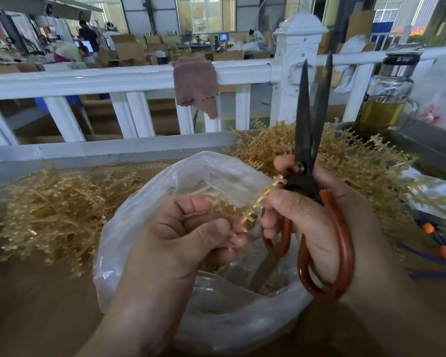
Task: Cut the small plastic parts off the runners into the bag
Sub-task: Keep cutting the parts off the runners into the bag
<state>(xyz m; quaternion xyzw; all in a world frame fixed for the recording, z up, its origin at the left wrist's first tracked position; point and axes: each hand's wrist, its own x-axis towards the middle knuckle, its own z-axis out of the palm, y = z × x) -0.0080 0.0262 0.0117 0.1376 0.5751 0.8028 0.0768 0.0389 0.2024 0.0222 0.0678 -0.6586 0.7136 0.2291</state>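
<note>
Left hand (191,235) is clenched round a small bunch of tan plastic runner sprigs (258,199). One sprig pokes up and right, tip just beside the scissor pivot. Right hand (319,215) grips the orange-red loop handles of the black-bladed scissors (304,150). Blades point up, slightly parted, nothing between them. Both hands are over the mouth of the clear plastic bag (229,318).

Reads as between cuts: sprig presented, not in the blades yet. Next: tilt the blades onto the sprig and snip close to the stem so parts drop into the bag.

Heap of tan runners with parts on (358,161) sits right, barer-looking heap (57,210) left.
</note>
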